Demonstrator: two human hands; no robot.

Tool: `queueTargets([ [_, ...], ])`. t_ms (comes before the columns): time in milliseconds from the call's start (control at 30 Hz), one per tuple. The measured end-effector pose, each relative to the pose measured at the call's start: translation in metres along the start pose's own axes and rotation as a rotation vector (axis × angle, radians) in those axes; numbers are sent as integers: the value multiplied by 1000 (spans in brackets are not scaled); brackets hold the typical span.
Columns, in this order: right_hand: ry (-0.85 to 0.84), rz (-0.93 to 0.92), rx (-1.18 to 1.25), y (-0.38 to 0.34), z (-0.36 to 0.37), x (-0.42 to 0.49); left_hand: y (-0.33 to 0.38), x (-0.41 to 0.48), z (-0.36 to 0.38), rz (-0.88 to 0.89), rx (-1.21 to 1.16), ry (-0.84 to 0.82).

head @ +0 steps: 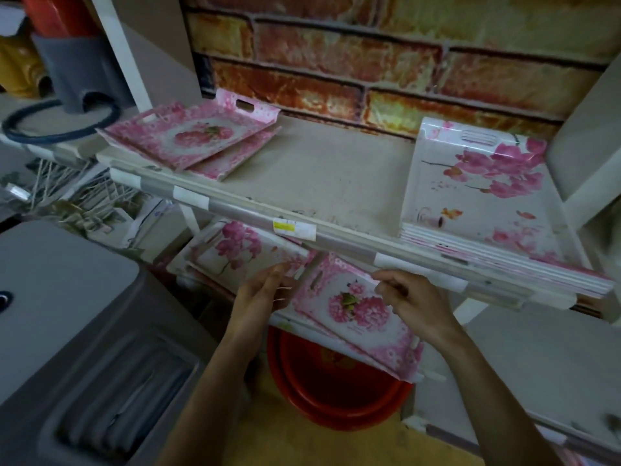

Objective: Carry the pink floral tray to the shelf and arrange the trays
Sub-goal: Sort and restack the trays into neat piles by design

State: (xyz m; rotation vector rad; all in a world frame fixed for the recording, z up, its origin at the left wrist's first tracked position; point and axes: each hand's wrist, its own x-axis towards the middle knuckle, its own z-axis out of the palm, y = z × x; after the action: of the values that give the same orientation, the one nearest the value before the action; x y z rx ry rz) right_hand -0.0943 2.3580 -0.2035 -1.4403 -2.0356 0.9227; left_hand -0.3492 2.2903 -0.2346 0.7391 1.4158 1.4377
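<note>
Pink-bordered and tilted, the floral tray (356,314) hangs just below the shelf (319,176) edge, left hand (265,290) and right hand (413,297) gripping its far end, likely to raise it beside the matching trays (188,139).

Brick-patterned wall (369,62) behind; yellowish floor (285,438), seemingly dim light.
</note>
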Motion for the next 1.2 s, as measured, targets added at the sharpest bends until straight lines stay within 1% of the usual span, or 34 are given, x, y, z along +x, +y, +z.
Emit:
queueTargets([
  [233, -83, 58, -6, 40, 3, -5, -40, -6, 29, -101, 44, 3],
  [567, -200, 89, 12, 118, 9, -11, -113, -20, 66, -236, 122, 37],
  [700, -200, 113, 38, 150, 19, -15, -146, -17, 74, -268, 126, 32],
  [833, -196, 127, 36, 184, 38, -15, -185, -5, 76, -255, 117, 5],
  [1033, -134, 145, -5, 241, 87, -1, -254, 28, 71, -258, 101, -13],
  [1200, -112, 120, -35, 284, 128, 18, -308, 60, 70, -215, 94, 21],
])
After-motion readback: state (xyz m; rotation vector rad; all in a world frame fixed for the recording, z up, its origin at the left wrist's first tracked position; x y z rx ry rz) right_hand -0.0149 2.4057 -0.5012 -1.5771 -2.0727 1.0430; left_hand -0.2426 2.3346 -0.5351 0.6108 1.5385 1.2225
